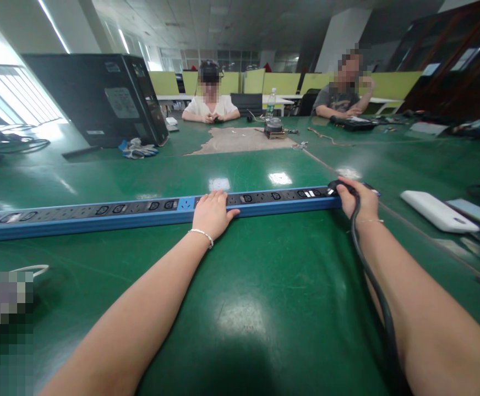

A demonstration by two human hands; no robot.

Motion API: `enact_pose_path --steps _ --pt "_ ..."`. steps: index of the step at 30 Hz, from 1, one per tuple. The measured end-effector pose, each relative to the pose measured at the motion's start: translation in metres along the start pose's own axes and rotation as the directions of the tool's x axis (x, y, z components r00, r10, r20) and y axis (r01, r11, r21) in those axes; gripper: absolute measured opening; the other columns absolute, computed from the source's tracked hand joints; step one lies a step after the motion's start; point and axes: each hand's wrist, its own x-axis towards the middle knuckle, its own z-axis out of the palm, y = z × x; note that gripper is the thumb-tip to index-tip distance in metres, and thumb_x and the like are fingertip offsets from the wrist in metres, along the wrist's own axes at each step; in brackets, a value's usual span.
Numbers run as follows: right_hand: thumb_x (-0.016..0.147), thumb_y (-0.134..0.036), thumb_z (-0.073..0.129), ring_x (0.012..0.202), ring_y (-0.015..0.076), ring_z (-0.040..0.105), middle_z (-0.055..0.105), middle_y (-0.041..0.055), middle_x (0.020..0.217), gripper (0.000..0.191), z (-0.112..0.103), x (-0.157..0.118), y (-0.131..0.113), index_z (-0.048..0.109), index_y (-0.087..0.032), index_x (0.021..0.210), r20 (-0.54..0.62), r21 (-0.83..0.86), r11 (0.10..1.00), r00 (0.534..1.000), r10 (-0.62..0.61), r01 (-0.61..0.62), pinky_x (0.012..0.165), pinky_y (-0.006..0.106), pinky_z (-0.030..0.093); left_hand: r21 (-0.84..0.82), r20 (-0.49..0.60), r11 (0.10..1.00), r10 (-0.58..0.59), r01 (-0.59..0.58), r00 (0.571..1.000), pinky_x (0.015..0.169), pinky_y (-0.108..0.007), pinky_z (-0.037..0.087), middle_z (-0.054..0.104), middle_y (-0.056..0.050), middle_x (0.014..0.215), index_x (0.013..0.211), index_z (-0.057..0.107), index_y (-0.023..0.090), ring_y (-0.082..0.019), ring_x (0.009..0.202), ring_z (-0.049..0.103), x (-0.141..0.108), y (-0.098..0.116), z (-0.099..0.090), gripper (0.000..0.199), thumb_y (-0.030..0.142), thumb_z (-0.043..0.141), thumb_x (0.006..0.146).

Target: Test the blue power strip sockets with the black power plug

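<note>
A long blue power strip [161,216] with a row of black sockets lies across the green table in front of me. My left hand [212,212] rests flat over its middle, thumb pointing right along the near edge. At the strip's right end, my right hand [358,198] grips a black plug [336,188] at the last sockets. Whether the plug sits fully in a socket, I cannot tell. From it a thick black cable [367,264] runs down over my right forearm toward me.
A black computer case [99,99] stands back left, with gloves [137,148] beside it. Two people sit across the table. A bottle [271,103] and a small device [273,127] stand near a bare brown patch. At right lies a white box-shaped device [438,212].
</note>
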Motion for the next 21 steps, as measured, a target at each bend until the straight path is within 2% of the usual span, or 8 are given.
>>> enact_pose_path --steps 7,12,16,21 --pt "0.078 -0.025 0.053 0.090 0.0247 0.063 0.069 0.0147 0.099 0.032 0.001 -0.003 -0.006 0.069 -0.016 0.105 -0.004 -0.091 0.995 0.999 -0.052 0.051 0.084 0.033 0.045 -0.020 0.014 1.000 -0.010 0.011 1.000 0.106 -0.043 0.029 0.048 -0.018 0.135 0.126 0.047 0.011 -0.027 0.128 0.040 0.000 0.000 0.000 0.058 0.052 0.044 0.085" --pt "0.078 -0.029 0.051 0.092 0.0255 0.063 0.070 0.0098 0.098 0.032 0.001 -0.007 -0.011 0.068 -0.020 0.104 0.063 -0.126 0.988 0.995 -0.078 0.085 0.088 0.040 0.045 0.020 -0.001 1.000 0.002 -0.002 1.000 0.106 -0.041 0.030 0.050 -0.017 0.133 0.124 0.049 0.011 -0.026 0.126 0.043 0.000 0.000 0.001 0.057 0.052 0.044 0.085" --pt "0.078 -0.031 0.050 0.092 0.0237 0.064 0.070 0.0082 0.100 0.034 -0.003 -0.012 -0.012 0.067 -0.021 0.106 0.097 -0.093 0.988 0.989 -0.113 0.122 0.087 0.038 0.047 0.010 0.013 1.000 -0.006 0.006 1.000 0.106 -0.042 0.031 0.050 -0.017 0.134 0.124 0.049 0.012 -0.027 0.127 0.042 0.000 0.000 0.000 0.057 0.052 0.045 0.084" --pt "0.078 -0.035 0.050 0.086 0.0232 0.064 0.070 0.0076 0.093 0.032 0.003 -0.012 -0.007 0.067 -0.020 0.101 0.014 -0.005 0.999 0.998 -0.054 0.054 0.083 0.038 0.049 0.011 0.015 1.000 -0.009 0.008 1.000 0.106 -0.042 0.031 0.049 -0.016 0.134 0.125 0.048 0.013 -0.026 0.127 0.042 0.000 0.000 0.000 0.056 0.051 0.046 0.084"
